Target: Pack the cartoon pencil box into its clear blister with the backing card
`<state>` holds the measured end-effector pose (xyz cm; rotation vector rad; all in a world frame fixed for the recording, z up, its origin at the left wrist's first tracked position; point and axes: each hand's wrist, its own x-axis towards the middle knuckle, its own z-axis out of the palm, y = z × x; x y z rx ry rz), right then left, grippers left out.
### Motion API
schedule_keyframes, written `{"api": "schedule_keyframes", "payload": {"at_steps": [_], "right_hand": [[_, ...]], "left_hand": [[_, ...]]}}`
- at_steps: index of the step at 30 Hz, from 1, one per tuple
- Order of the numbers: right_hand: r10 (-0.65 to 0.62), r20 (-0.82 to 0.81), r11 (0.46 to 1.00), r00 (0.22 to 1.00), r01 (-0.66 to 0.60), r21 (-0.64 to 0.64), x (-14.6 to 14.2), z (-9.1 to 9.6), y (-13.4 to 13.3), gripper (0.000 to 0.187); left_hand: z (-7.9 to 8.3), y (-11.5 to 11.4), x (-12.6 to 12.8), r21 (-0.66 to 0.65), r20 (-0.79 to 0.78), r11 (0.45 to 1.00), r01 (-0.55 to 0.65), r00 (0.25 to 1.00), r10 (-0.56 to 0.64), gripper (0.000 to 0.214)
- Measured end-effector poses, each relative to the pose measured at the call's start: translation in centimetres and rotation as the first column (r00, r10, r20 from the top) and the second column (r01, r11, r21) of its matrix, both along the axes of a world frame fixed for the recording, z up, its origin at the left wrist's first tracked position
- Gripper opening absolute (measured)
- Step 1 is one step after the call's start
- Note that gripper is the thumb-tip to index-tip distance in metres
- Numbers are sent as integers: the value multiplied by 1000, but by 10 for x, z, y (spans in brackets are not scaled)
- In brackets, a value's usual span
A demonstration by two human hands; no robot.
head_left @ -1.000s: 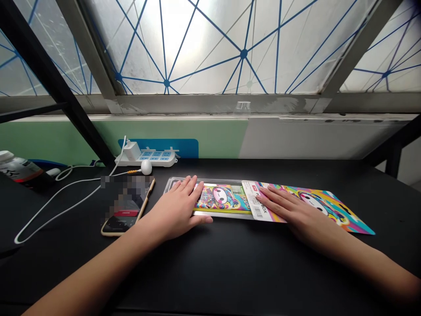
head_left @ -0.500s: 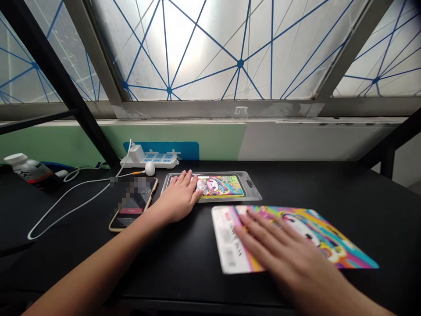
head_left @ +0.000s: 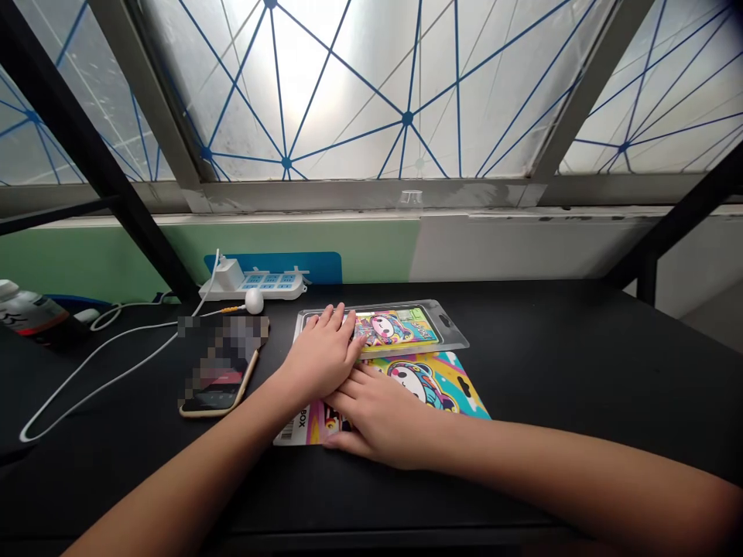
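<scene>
My left hand (head_left: 321, 352) lies flat on the left part of a clear plastic blister tray (head_left: 450, 331), fingers stretched out. Inside the tray shows a colourful pack (head_left: 395, 326) with a cartoon character on it. Nearer to me, a bright printed backing card (head_left: 464, 387) rests on the black table, its far edge against or slightly under the tray. My right hand (head_left: 377, 418) is laid flat on this card with its fingers extended, their tips beside my left hand. Both hands cover part of the prints.
A phone (head_left: 224, 379) lies left of the tray, beside a looped white cable (head_left: 87, 363). Behind it are a white power strip (head_left: 261, 285) and a round white plug-like piece (head_left: 254, 301). A bottle (head_left: 29, 313) stands at far left. Black frame bars (head_left: 667, 232) flank the black table (head_left: 580, 371).
My right hand has slid the printed card leftward and away from me, from the right side up to the tray. My left hand stays on the tray. The view has shifted slightly right.
</scene>
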<state>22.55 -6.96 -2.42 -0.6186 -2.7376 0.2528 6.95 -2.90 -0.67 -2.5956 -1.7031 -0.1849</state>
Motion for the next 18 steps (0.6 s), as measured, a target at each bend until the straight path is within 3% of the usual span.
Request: {"api": "schedule_keyframes", "payload": {"at_steps": [3,5,7,9,12,14,18], "right_hand": [[40,-25,992,999,-37,125,2,-4,-1,29],[53,-53,971,997,-40,236,5,-1,3,30],[0,-98,945,995,32,325,13,7,13,35],[-134,-117,916,984,168,365,26,17,28,39],[-392,-17,861,920,373,347,52,29,58,38],[-489,85,846,868,449,286,69,33,77,35],[-489,193,871,850,488,59,90,36,100,48]], "left_hand": [[-2,-1,-4,16,3,1000,10,1000,-10,60],[-2,-2,-6,25,6,1000,18,1000,-18,59],[-2,-3,-7,35,8,999,26,1000,-26,57],[-2,-4,-7,52,20,998,33,999,-35,53],[1,-3,-9,99,61,994,46,997,-52,50],[2,-2,-10,123,82,991,55,994,-66,49],[3,0,-13,135,85,988,70,993,-82,48]]}}
